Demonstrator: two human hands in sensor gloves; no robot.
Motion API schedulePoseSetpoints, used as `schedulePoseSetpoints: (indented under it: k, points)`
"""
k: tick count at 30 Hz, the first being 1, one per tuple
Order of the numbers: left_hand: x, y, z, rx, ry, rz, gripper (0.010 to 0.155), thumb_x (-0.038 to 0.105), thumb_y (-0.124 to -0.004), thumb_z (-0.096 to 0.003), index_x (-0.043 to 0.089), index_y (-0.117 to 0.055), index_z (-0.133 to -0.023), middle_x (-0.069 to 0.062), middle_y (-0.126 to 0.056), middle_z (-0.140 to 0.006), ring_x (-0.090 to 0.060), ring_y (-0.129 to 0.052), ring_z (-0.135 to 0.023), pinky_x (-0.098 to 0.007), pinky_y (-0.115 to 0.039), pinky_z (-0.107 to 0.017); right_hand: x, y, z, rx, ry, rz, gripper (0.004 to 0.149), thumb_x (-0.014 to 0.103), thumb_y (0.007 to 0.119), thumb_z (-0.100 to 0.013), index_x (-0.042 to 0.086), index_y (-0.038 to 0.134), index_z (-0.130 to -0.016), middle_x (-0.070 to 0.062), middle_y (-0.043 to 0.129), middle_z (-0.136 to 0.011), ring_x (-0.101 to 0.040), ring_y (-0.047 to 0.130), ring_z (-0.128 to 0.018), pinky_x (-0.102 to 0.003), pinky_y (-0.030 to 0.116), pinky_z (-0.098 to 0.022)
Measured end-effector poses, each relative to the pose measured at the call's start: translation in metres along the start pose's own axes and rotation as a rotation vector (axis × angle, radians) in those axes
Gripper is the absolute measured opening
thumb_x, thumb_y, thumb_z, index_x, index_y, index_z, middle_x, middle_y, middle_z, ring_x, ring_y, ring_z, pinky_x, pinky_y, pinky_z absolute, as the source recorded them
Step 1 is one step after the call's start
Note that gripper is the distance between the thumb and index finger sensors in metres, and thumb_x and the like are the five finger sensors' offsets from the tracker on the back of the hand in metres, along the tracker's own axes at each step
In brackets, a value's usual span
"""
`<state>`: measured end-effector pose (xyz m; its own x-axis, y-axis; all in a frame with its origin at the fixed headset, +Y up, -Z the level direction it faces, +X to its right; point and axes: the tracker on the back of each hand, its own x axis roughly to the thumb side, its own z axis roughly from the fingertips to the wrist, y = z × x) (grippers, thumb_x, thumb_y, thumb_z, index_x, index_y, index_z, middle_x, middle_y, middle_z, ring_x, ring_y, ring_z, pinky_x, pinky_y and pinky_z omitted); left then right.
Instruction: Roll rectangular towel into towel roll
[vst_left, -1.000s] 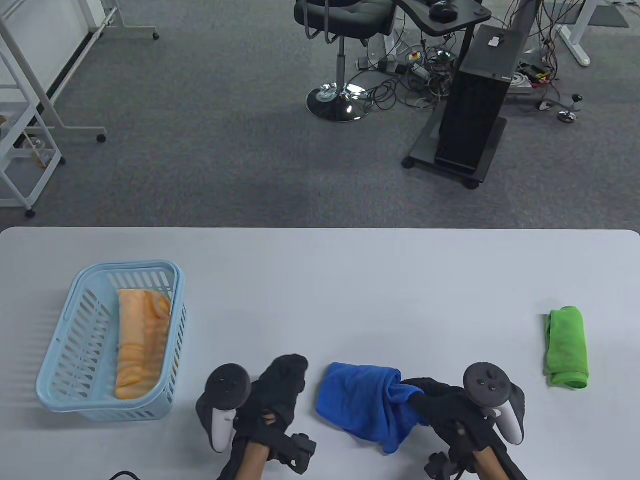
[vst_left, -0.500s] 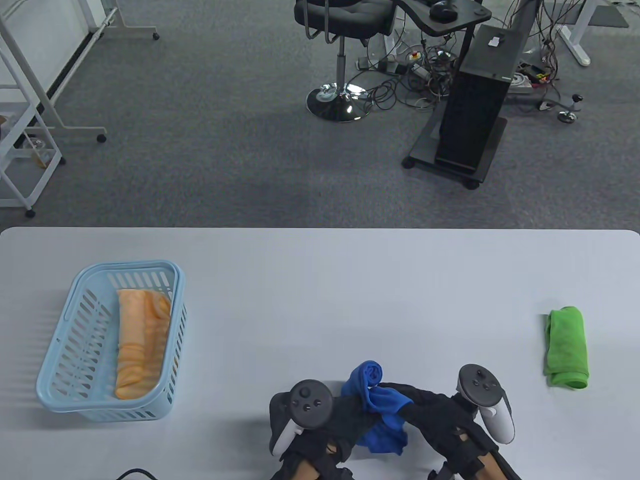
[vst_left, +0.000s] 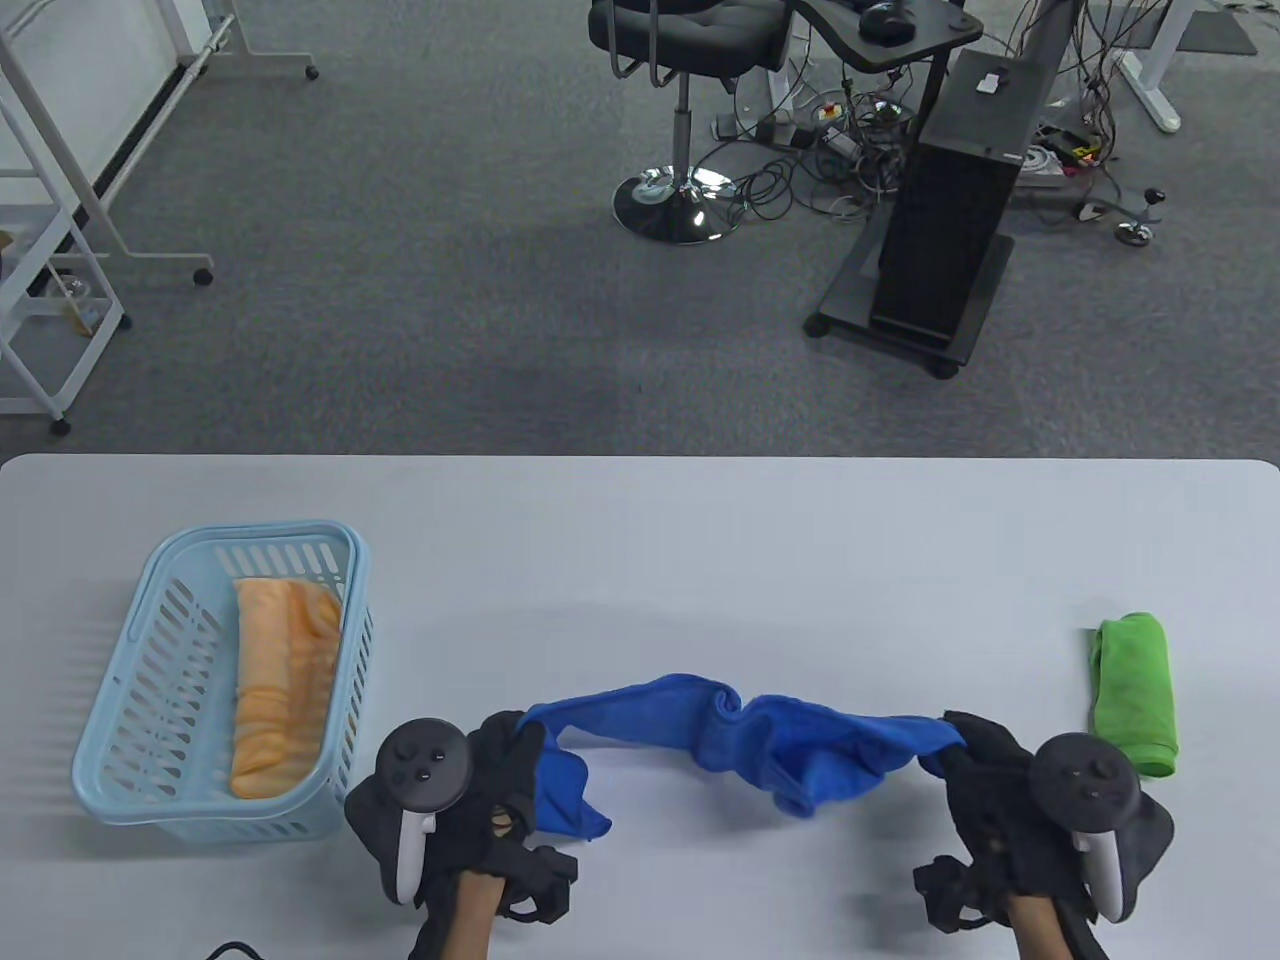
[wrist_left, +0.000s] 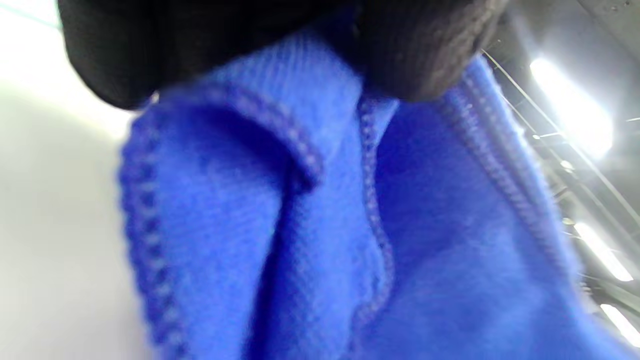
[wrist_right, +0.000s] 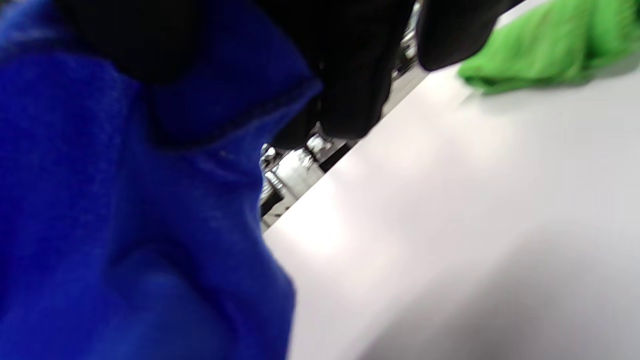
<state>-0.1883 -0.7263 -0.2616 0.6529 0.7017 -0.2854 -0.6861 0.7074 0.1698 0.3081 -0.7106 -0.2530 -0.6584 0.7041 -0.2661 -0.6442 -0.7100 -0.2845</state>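
Gloved left hand (vst_left: 500, 775) and right hand (vst_left: 985, 775) each pinch an end of the twisted blue microfibre towel (vst_left: 745, 740), held stretched just above the white table (vst_left: 700, 540); laid down unstraightened, its central twist would likely spoil an even roll.

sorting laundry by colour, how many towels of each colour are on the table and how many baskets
blue towel: 1, stretched between the left hand and right hand
green towel: 1, folded, on the table
orange towel: 1, inside the basket
light blue basket: 1
total: 3 towels and 1 basket, 4 things
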Motion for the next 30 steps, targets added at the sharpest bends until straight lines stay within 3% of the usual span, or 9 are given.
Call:
schedulePoseSetpoints:
  k: [6,10,13,16,19,21,26,28,30]
  points:
    - [-0.004,0.021,0.004,0.252,0.036,-0.172,0.048,0.04,-0.078,-0.0434,0.017,-0.095,-0.081,-0.016,-0.102,-0.076,-0.037,-0.106,-0.061,-0.057,-0.08,-0.048,-0.018,-0.021,-0.007,-0.187,0.088,0.022,0.048,0.041,0.075,-0.033,0.015,0.094,-0.069,-0.008,0.088,-0.082,-0.031,0.089,-0.076,-0.06,0.062,-0.062]
    - [-0.011,0.028,0.004,0.284,0.012,-0.01,0.049,0.039,-0.077,-0.0435,0.016,-0.092,-0.084,-0.016,-0.1,-0.078,-0.037,-0.105,-0.063,-0.057,-0.08,-0.049,-0.027,-0.037,-0.006,-0.283,0.13,-0.092,0.049,0.043,0.075,-0.033,0.016,0.095,-0.068,-0.007,0.089,-0.081,-0.03,0.091,-0.075,-0.058,0.064,-0.062]
    - [-0.004,0.017,-0.002,0.105,-0.127,0.046,0.058,0.042,-0.082,-0.042,0.02,-0.08,-0.096,-0.019,-0.091,-0.089,-0.043,-0.096,-0.074,-0.062,-0.073,-0.054,-0.029,-0.035,-0.007,-0.225,0.129,-0.089,0.05,0.046,0.077,-0.033,0.015,0.096,-0.066,-0.008,0.09,-0.08,-0.032,0.091,-0.074,-0.059,0.063,-0.061]
    - [0.005,-0.005,-0.004,-0.136,-0.155,-0.157,0.067,0.05,-0.086,-0.039,0.03,-0.07,-0.101,-0.019,-0.076,-0.102,-0.048,-0.081,-0.089,-0.065,-0.064,-0.061,-0.023,-0.019,-0.007,-0.073,0.095,0.014,0.056,0.053,0.077,-0.031,0.015,0.096,-0.068,-0.008,0.088,-0.082,-0.032,0.089,-0.076,-0.06,0.061,-0.063]
    - [0.007,-0.025,-0.003,-0.323,-0.162,-0.311,0.079,0.058,-0.085,-0.0343,0.029,-0.065,-0.105,-0.018,-0.064,-0.11,-0.051,-0.066,-0.099,-0.069,-0.055,-0.066,-0.013,-0.005,-0.005,0.013,0.038,0.098,0.056,0.051,0.077,-0.032,0.016,0.093,-0.073,-0.008,0.084,-0.087,-0.032,0.085,-0.081,-0.061,0.058,-0.065]
    - [0.006,-0.025,-0.003,-0.294,-0.157,-0.336,0.078,0.061,-0.083,-0.0341,0.028,-0.069,-0.103,-0.019,-0.066,-0.109,-0.051,-0.066,-0.098,-0.069,-0.055,-0.066,-0.01,-0.002,-0.004,0.007,0.01,0.137,0.052,0.048,0.077,-0.033,0.017,0.095,-0.071,-0.008,0.085,-0.086,-0.031,0.086,-0.08,-0.061,0.059,-0.064]
    - [-0.003,-0.017,-0.006,-0.199,-0.075,-0.434,0.058,0.044,-0.086,-0.0383,0.028,-0.084,-0.094,-0.017,-0.081,-0.101,-0.048,-0.075,-0.094,-0.067,-0.059,-0.065,-0.01,-0.009,-0.003,-0.057,0.019,0.139,0.05,0.042,0.077,-0.034,0.016,0.093,-0.074,-0.008,0.084,-0.087,-0.032,0.085,-0.081,-0.061,0.058,-0.065]
    - [-0.008,-0.023,-0.008,-0.238,-0.067,-0.507,0.065,0.048,-0.088,-0.0361,0.027,-0.079,-0.097,-0.015,-0.082,-0.099,-0.045,-0.078,-0.091,-0.066,-0.06,-0.065,-0.01,-0.017,-0.003,-0.118,0.024,0.139,0.05,0.04,0.077,-0.034,0.016,0.092,-0.075,-0.008,0.082,-0.088,-0.031,0.085,-0.081,-0.061,0.058,-0.065]
    - [-0.01,-0.037,-0.009,-0.373,-0.048,-0.539,0.077,0.055,-0.089,-0.0333,0.026,-0.072,-0.102,-0.016,-0.078,-0.1,-0.046,-0.074,-0.092,-0.066,-0.057,-0.066,-0.011,-0.027,-0.002,-0.197,0.023,0.135,0.05,0.039,0.076,-0.034,0.016,0.091,-0.077,-0.008,0.081,-0.089,-0.031,0.084,-0.081,-0.061,0.058,-0.065]
